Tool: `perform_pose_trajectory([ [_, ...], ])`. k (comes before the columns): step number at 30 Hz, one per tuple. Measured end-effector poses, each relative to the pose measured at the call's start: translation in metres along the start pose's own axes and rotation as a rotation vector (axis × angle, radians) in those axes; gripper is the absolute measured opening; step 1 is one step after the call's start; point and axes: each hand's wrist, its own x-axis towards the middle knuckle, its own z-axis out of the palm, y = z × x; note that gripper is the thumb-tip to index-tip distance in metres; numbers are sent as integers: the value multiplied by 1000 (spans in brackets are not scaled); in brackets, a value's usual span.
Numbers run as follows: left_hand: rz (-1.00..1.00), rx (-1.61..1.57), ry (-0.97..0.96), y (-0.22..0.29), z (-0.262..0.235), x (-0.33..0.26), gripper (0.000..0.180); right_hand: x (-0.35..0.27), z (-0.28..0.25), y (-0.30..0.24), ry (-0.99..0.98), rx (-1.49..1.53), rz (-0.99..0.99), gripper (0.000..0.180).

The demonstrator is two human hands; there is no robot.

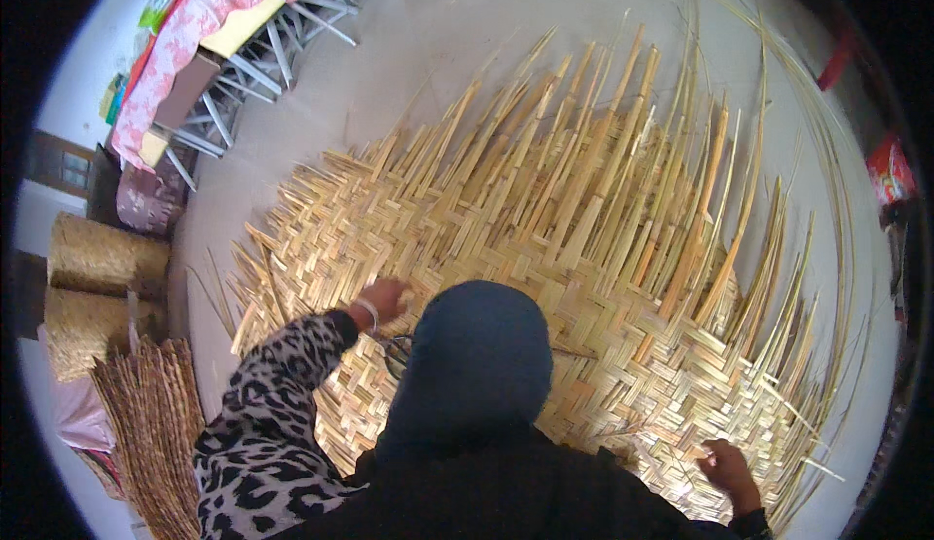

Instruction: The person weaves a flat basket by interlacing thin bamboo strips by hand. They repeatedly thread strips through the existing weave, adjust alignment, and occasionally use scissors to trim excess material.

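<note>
Woven mat [530, 263] lies under left hand [386, 300], centre-left, and right hand [730, 472], lower right, loose strips [705, 193] pointing frame-top; neither grip's closure can be told.

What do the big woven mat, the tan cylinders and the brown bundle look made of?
Woven mat: probably split reed or bamboo, slightly glossy; flat strips interlace with long loose ends.
Tan cylinders: likely plant fibre, matte, with fine woven-looking texture; exact fibre unclear.
Brown bundle: perhaps stalks or thin sticks, rough-looking, judging by its lengthwise ridges.
</note>
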Motion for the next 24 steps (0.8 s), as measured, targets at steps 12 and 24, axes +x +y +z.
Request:
perform_pose_trajectory([
  [12, -43, -7, 246, 6, 98, -91, 56, 230, -74, -205, 62, -394, -417, 27],
  [24, 88, -135, 166, -33, 89, -90, 65, 283, 34, -413, -474, -150, -588, 34],
])
